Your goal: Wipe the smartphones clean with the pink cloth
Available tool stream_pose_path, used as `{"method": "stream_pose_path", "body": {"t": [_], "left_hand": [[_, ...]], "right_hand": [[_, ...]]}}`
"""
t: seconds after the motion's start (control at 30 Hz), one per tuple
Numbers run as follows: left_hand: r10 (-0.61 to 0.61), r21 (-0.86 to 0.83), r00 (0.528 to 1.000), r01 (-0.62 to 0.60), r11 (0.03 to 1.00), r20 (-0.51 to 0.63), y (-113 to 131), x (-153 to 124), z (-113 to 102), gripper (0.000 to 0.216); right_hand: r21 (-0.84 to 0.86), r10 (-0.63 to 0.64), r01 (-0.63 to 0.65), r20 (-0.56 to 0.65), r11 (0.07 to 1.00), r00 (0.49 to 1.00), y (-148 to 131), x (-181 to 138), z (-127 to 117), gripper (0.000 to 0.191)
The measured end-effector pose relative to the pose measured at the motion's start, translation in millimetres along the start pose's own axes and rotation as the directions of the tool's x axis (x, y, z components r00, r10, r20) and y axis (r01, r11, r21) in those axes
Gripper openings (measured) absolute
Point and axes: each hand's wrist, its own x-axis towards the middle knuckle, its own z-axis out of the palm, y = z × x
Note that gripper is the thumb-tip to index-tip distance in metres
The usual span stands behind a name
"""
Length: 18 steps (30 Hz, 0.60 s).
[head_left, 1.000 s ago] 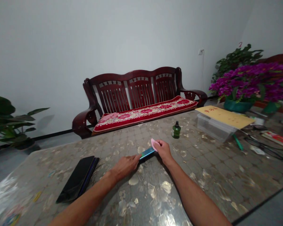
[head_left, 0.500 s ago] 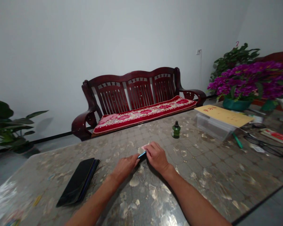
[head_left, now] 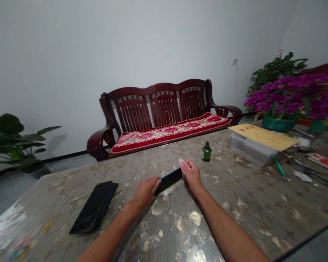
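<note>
A dark smartphone (head_left: 169, 180) with a bluish edge is tilted above the table, its left end gripped by my left hand (head_left: 145, 191). At the phone's right end, my right hand (head_left: 192, 176) is closed on a pink cloth (head_left: 182, 163), which sticks up past the fingers. The cloth is against or very near the phone's edge; exact contact is hidden. A small green bottle (head_left: 206, 153) with a black top stands beyond my right hand. Left of my left forearm lies a flat black tablet-like thing (head_left: 92, 209) with a bluish-edged cover.
The patterned table (head_left: 224, 214) bears a clear plastic box (head_left: 246, 147) under a yellow envelope (head_left: 265, 136), a green pen (head_left: 279, 166), glasses (head_left: 314, 173) and purple flowers (head_left: 287, 96). Rubber bands (head_left: 21, 251) lie at the near left. A red wooden bench (head_left: 164, 87) stands behind.
My right hand has moved right and slightly up with the cloth, away from my left hand. More of the phone now shows between them. The view has shifted slightly.
</note>
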Motion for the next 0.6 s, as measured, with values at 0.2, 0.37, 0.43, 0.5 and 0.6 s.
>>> {"method": "stream_pose_path", "body": {"t": [0.2, 0.37, 0.43, 0.5, 0.6], "left_hand": [[-0.076, -0.318, 0.992, 0.041, 0.947, -0.098, -8, 11, 14, 0.038], [-0.123, -0.380, 0.986, 0.072, 0.922, -0.109, -9, 13, 28, 0.035], [-0.114, -0.380, 0.985, 0.057, 0.923, -0.130, -10, 9, 32, 0.037], [-0.073, -0.360, 0.989, 0.021, 0.933, -0.131, -11, 3, 35, 0.055], [0.019, -0.314, 0.995, -0.049, 0.948, -0.097, -15, -5, 39, 0.081]], "right_hand": [[0.296, 0.212, -0.217, 0.050, 0.930, 0.976, 5, -7, 9, 0.044], [0.259, 0.213, -0.213, 0.027, 0.942, 0.977, 9, -13, 12, 0.044], [0.232, 0.197, -0.196, 0.022, 0.953, 0.980, 12, -14, 13, 0.044], [0.182, 0.167, -0.167, 0.015, 0.969, 0.986, 15, -14, 15, 0.042], [0.106, 0.125, -0.125, 0.009, 0.986, 0.992, 20, -13, 16, 0.039]]}}
